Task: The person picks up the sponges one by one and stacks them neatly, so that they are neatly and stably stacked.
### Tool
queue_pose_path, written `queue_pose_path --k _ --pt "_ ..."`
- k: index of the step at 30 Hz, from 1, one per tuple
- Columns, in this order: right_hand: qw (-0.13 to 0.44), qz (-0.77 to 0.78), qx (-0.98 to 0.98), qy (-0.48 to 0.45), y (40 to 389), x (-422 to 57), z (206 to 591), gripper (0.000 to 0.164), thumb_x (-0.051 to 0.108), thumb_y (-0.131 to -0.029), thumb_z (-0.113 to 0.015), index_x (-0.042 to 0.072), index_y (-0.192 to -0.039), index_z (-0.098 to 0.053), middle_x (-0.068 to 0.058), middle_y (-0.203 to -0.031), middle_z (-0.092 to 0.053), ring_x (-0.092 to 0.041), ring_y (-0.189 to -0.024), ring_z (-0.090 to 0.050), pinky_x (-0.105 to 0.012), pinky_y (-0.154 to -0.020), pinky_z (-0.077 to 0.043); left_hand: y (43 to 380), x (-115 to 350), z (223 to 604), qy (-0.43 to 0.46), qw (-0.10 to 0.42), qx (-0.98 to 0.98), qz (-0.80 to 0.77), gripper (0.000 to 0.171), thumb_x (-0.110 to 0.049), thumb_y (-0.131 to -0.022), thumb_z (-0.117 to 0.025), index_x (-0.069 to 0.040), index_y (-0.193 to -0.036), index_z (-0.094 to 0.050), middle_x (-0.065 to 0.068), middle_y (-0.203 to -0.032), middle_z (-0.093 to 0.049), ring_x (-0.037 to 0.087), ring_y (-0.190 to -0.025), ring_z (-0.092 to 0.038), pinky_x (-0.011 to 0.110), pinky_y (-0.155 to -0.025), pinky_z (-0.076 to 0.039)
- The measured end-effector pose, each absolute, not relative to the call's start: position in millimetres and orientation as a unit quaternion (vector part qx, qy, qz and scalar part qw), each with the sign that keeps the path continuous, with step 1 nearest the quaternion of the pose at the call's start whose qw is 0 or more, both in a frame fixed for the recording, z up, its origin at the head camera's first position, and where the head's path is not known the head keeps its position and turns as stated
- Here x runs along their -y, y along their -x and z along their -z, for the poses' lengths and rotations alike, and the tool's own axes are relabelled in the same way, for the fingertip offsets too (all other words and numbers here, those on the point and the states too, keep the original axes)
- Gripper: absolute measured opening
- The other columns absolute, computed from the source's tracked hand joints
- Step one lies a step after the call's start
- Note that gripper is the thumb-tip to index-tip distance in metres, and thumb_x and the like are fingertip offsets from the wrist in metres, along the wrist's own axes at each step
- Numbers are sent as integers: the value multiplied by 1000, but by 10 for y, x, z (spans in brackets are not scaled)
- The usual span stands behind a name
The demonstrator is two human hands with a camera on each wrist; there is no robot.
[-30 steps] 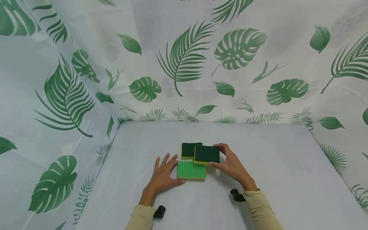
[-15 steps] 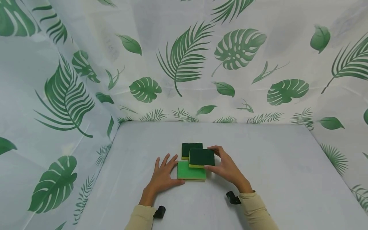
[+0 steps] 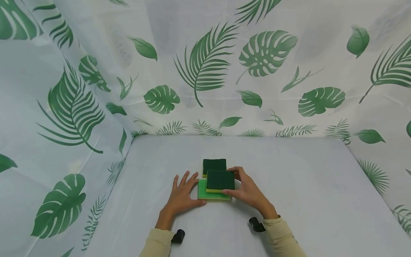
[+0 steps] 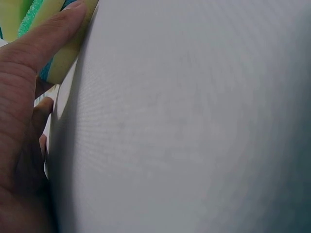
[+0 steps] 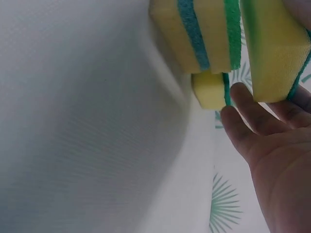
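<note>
A dark-green-topped yellow rectangular sponge (image 3: 220, 180) is grasped by the right hand (image 3: 251, 193) above a bright-green-topped stack of sponges (image 3: 202, 191), touched (fingers spread) by the left hand (image 3: 180, 198)

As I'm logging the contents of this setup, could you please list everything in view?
Blue sponge: one, cream with blue top, on the table
Green sponge: one, cream with bright green top, on the blue sponge
Held sponge: one, yellow with dark green top, over the green sponge
Rear sponge: one, yellow with dark green top, behind the others
Table: one, white, under the sponges
Leaf-print cloth: count unclear, white and green, around the table
Wrist devices: two, black, at the wrists
Sleeves: two, beige, on both arms
Left hand: one, bare, touching the green sponge
Right hand: one, bare, gripping the held sponge
</note>
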State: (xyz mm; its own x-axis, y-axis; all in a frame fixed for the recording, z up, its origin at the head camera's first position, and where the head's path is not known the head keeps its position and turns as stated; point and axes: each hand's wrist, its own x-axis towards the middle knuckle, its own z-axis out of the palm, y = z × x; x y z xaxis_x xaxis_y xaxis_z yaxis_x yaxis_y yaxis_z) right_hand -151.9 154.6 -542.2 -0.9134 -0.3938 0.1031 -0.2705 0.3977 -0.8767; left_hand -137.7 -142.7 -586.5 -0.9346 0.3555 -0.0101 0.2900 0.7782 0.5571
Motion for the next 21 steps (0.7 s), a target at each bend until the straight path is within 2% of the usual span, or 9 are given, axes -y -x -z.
queue_pose_path --k 11,21 --pt "66 517 -828 205 1464 -1486 5429 80 22 -87 -93 5 -148 -45 -20 -154 -52 -47 -139 -54 -58 -112 -48 1378 1419 5868 -171 53 -942 -284 91 -68 -83 -78 -15 -155 -57 -2 -173 -34 29 -164 -13 61 -127 6" --pt "75 521 -824 211 1425 -1442 5477 78 28 -89 -92 6 -147 -45 -19 -152 -53 -45 -135 -57 -58 -108 -51 1373 1430 5871 -173 44 -940 -290 91 -68 -83 -79 -15 -154 -58 -1 -173 -35 30 -164 -14 62 -127 5"
